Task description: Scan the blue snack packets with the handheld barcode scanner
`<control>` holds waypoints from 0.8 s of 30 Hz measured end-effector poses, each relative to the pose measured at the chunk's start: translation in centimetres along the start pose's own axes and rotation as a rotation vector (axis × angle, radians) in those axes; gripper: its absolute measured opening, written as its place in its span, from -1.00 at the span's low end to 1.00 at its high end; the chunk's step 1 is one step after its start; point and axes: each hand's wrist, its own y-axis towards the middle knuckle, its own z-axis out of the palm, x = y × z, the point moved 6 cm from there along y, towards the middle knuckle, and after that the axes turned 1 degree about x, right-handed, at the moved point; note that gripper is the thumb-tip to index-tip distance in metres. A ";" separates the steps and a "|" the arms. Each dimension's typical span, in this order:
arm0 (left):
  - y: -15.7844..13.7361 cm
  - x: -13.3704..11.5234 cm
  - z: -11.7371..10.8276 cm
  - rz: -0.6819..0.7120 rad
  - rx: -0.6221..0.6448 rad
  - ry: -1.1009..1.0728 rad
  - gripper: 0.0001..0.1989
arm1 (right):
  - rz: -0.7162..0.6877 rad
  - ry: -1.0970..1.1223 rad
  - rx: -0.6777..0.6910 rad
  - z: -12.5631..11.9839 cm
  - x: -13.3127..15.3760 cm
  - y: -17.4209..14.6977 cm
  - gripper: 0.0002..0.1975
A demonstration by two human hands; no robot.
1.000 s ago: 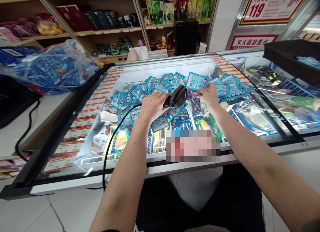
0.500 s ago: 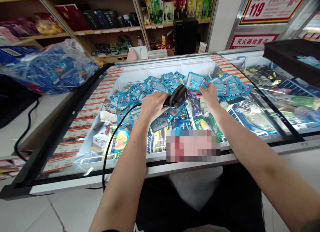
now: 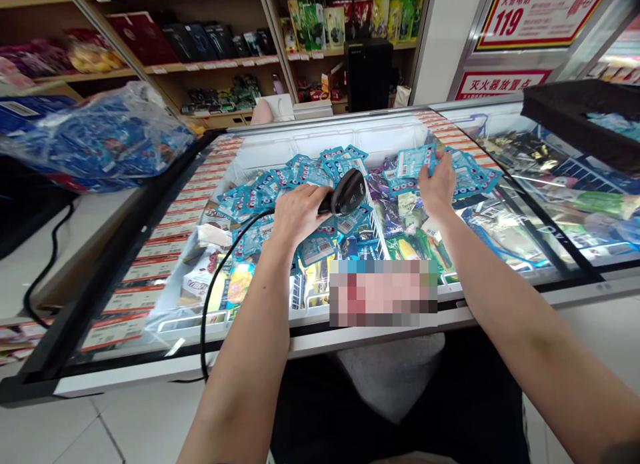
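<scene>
**Scanner held over freezer while a teal packet is set among the pile**

Both forearms are stretched forward over the open chest freezer (image 3: 280, 127). The left hand (image 3: 296, 214) is closed around the handle of a black barcode scanner (image 3: 349, 191), whose head is angled to the right and whose cable (image 3: 220, 277) trails back over the freezer's front edge. The right hand (image 3: 439, 184) is extended further in, fingers spread and lying on a teal packet (image 3: 414, 161) at the right part of the heap of teal packets (image 3: 300, 174).

Compared with a second ago, the right hand has been moved up and to the right, away from the scanner. The packet, formerly held raised just beside the scanner head with its barcode showing, is now lower, against the pile. The left hand's grip and the scanner's position are nearly unchanged.
</scene>
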 end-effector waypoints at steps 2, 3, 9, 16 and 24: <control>0.0 0.1 0.1 -0.008 0.001 0.006 -0.66 | 0.078 -0.047 0.005 -0.8 -0.8 0.3 -0.58; -0.1 0.2 0.1 -0.011 0.003 0.007 -0.65 | 0.112 -0.051 0.006 -1.1 -1.1 0.3 -0.56; -0.1 0.4 0.4 -0.030 0.022 -0.013 -0.64 | 0.072 -0.193 -0.042 -2.0 -0.4 0.1 -0.52; -0.1 0.6 0.5 -0.043 0.023 0.001 -0.64 | -0.195 -0.251 0.130 -1.2 2.6 -1.1 -0.53; -0.3 0.9 -0.1 -0.091 0.014 -0.003 -0.65 | -0.290 -0.226 0.218 1.0 2.2 -1.6 -0.55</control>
